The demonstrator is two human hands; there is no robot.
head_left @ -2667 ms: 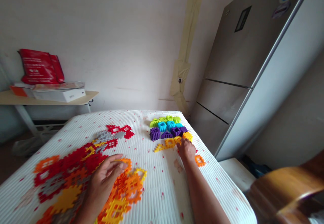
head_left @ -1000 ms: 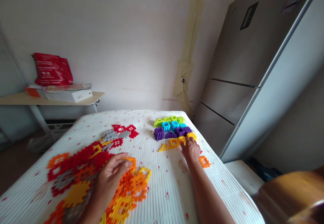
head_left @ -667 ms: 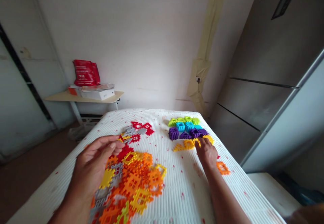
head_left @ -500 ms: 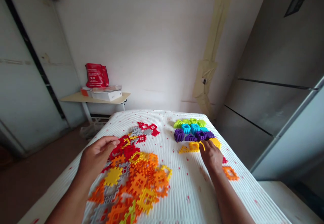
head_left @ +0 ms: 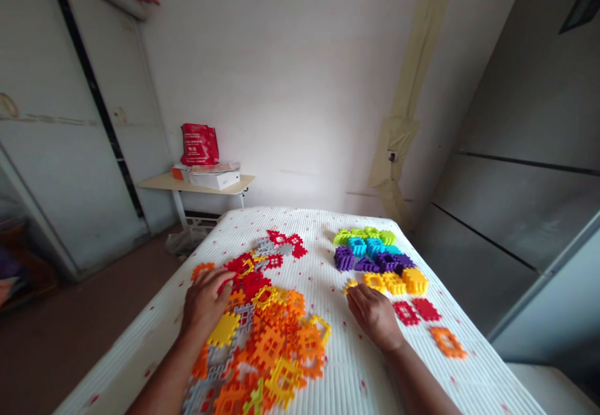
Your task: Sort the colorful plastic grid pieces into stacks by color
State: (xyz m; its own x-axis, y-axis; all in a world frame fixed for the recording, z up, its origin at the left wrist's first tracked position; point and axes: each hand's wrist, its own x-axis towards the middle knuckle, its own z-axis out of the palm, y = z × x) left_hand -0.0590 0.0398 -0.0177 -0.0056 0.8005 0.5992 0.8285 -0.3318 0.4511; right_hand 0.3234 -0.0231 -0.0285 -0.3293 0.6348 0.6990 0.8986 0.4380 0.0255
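On the left, my left hand (head_left: 206, 299) rests at the upper edge of a loose pile of interlocking plastic pieces (head_left: 269, 343), mostly orange, red, yellow and grey. Its thumb is apart from the fingers, which reach over red pieces (head_left: 241, 262), and I see nothing held. My right hand (head_left: 375, 315) has its fingers drawn together on a yellow triangular piece (head_left: 350, 285) at the left end of the yellow row (head_left: 394, 282); most of that piece is hidden. Two red pieces (head_left: 425, 309) lie right of this hand, with an orange square piece (head_left: 447, 342) nearer.
Beyond the yellow row stand purple (head_left: 344, 259), blue (head_left: 374, 247) and green pieces (head_left: 357, 233) in rows. Everything lies on a white ribbed cover (head_left: 342, 365) with red specks. A small table (head_left: 159, 182) bears a red bag (head_left: 200, 145). A grey fridge (head_left: 515, 215) stands right.
My right hand has moved left along the yellow row to its triangular piece, uncovering the yellow and red pieces. My left hand has lowered onto the pile's edge. The view has shifted slightly.
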